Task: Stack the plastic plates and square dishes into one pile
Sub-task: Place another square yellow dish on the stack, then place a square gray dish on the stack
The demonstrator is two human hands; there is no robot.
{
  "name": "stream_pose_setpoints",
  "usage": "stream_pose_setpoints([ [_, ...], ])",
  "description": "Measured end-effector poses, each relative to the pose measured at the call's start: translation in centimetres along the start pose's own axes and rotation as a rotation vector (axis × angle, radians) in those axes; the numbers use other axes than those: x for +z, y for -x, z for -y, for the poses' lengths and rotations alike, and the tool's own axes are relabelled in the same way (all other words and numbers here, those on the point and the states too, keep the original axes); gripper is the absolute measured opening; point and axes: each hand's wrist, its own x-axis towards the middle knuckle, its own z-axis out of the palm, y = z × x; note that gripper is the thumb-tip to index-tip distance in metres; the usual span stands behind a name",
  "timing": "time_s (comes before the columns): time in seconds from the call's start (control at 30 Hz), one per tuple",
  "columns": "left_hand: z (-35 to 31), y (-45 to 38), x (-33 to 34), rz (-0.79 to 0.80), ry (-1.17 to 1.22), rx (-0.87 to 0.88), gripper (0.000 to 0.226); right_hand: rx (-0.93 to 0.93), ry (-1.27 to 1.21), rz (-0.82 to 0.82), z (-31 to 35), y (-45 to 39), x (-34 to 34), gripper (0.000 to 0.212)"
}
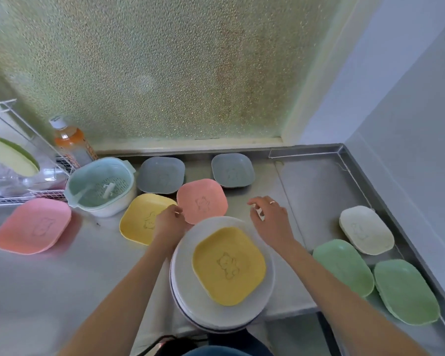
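Both hands reach forward over a steel counter (49,278). Left hand (168,222) has its fingers curled at the near-left edge of a pink square dish (202,200), fingertips at the rim — whether it actually grips the rim I cannot tell, since the hand is blurred. It also lies over the right edge of a yellow square dish (141,218) just beside the pink one. Right hand (270,218) hovers above bare counter with fingers loosely spread and bent, holding nothing; a ring shows on one finger.

Near the front edge, between the forearms, stands a pile of white round plates (188,286) with another yellow square dish (228,265) resting on top. Further back sit two grey square dishes (161,174) (233,170), well apart from each other. Far left lies a second pink dish (34,224). To the right, on a raised steel tray (319,176), are a white square dish (366,228) and two green ones (343,265) (406,291) — the green pair side by side. A pale blue strainer bowl (100,186) stands left of the grey dishes, with an orange bottle (71,143) behind it.
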Motion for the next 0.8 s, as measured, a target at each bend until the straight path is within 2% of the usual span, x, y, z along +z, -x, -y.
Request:
stream_pose_setpoints([
  [0.2,0.4,-2.0,0.7,0.117,-0.068,-0.286,0.02,0.028,0.293,0.369,-2.8,-8.3,2.0,0.053],
  [0.3,-0.3,-2.8,1.6,0.143,-0.108,-0.351,0.043,0.012,0.359,0.467,-3.1,-10.5,3.1,0.061],
  [0.37,-0.7,-3.2,2.0,0.139,-0.113,-0.389,0.044,0.011,0.375,0.502,-3.2,-11.3,3.6,0.063],
  [0.43,-0.8,-3.5,2.3,0.125,-0.122,-0.417,0.042,0.0,0.396,0.51,-3.3,-11.7,4.0,0.059],
  [0.67,-1.3,-3.5,2.7,0.104,-0.042,-0.468,0.03,-0.037,0.508,0.376,-3.5,-11.2,4.3,0.027],
  [0.8,-1.2,-3.5,2.2,0.097,0.196,-0.473,0.019,-0.081,0.475,0.286,-3.7,-10.1,3.7,0.029],
])
